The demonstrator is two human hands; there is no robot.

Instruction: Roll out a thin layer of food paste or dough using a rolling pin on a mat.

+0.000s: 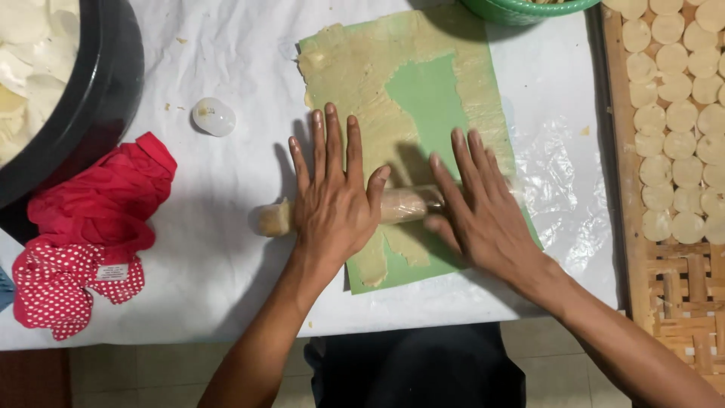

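Beneath both palms, in the head view, I see a dough-coated rolling pin [393,205] lying across the lower part of a green mat [430,98]. Its long axis runs left to right, square to the forearms; one end [270,219] juts out past the mat's left edge onto the white plastic table cover [219,68], while the other end is hidden under the right hand.

Left hand [332,200]: flat, fingers spread wide and pointing away from the body, palm pressed on the pin's left half; it grips nothing.

Right hand [479,208]: also flat and open, fingers angled up and to the left, the heel over the pin's right half. It is slightly blurred, and I cannot tell whether the thumb hooks under the pin.

A thin sheet of pale dough [355,75] covers most of the mat ahead of the fingertips, with a bare green patch at the middle. The dough therefore lies straight ahead of both hands, which sit about equally near it.

Surroundings: a small white lid-like disc [214,116] left of the mat; a red cloth [91,227] beside a black basin [106,91]; a green basket [529,7] at top; a woven bamboo tray [680,287] of round dough discs [680,113] at right.
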